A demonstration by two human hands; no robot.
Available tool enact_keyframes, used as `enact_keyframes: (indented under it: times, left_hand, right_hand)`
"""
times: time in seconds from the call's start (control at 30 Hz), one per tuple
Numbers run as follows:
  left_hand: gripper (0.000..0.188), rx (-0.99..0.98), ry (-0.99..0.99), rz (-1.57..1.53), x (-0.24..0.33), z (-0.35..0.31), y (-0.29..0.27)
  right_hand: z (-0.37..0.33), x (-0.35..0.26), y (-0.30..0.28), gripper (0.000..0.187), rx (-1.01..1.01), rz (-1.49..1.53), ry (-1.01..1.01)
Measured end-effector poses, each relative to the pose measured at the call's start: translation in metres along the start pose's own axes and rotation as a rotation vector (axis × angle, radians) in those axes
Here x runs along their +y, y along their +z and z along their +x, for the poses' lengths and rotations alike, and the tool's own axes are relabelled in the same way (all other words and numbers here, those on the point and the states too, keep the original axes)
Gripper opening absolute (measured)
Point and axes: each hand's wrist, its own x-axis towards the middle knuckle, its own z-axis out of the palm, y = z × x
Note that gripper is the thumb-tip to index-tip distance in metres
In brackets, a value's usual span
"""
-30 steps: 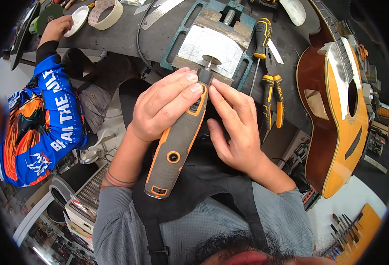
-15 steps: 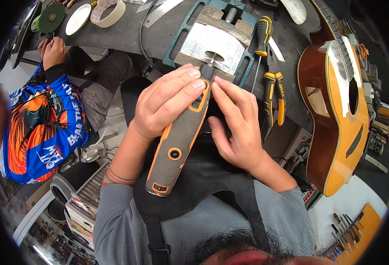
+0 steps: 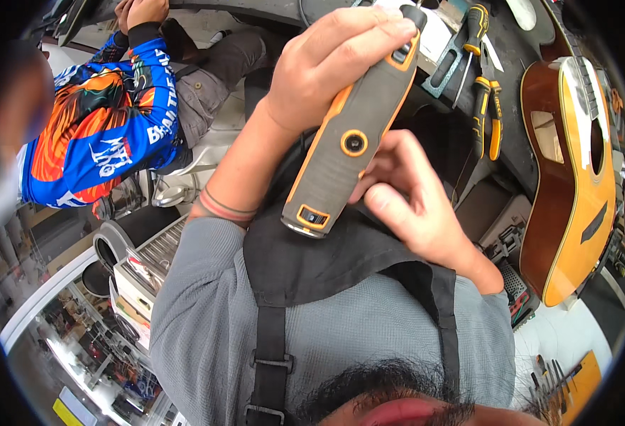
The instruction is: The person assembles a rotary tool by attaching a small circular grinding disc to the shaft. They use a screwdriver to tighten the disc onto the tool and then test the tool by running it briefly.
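My left hand (image 3: 333, 67) is closed around the front part of a grey and orange cordless rotary tool (image 3: 341, 131). The tool slants over my lap, its black nose at the top edge and its switch end toward my chest. Its bit is mostly out of sight. My right hand (image 3: 419, 195) is beside and partly beneath the tool's body, fingers loosely bent and thumb apart; some fingertips are hidden behind it. Beyond the nose, a pale plate (image 3: 434, 34) shows at the teal vise (image 3: 446, 72), both partly covered by the tool and hand.
Right of the vise lie a screwdriver (image 3: 476, 28) and yellow-black pliers (image 3: 481, 113) on the dark bench. An acoustic guitar (image 3: 575, 234) stands at the right. Another person in a blue and orange shirt (image 3: 106, 128) sits at the left.
The view has shifted, and the vise now sits near the top edge. My right hand has left the tool's nose and come back alongside its body. The left hand keeps its hold.
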Motion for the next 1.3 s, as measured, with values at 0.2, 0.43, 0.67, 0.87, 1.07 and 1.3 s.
enact_keyframes:
  times: [0.2,0.43,0.67,0.87,1.07,1.3]
  left_hand:
    - [0.048,-0.034,0.119,0.013,-0.005,0.004,-0.004]
    - [0.049,-0.043,0.152,0.020,-0.002,0.002,-0.003]
    - [0.052,0.012,0.051,0.023,0.014,0.000,0.004]
    - [0.056,-0.011,0.005,0.048,0.014,-0.006,0.004]
    - [0.052,-0.033,-0.073,0.109,0.013,-0.018,0.002]
    - [0.062,-0.066,-0.114,0.046,0.005,-0.028,0.008]
  right_hand:
    - [-0.006,-0.004,0.017,0.069,-0.212,-0.118,0.102]
    - [-0.007,-0.002,0.036,0.066,-0.158,-0.021,0.144]
    - [-0.010,0.009,0.031,0.057,-0.218,0.043,0.117]
    - [-0.006,0.005,0.013,0.048,-0.205,-0.205,0.058]
    - [0.019,-0.004,-0.035,0.029,0.396,-0.797,-0.504]
    - [0.046,0.007,-0.056,0.078,0.410,-1.057,-0.689]
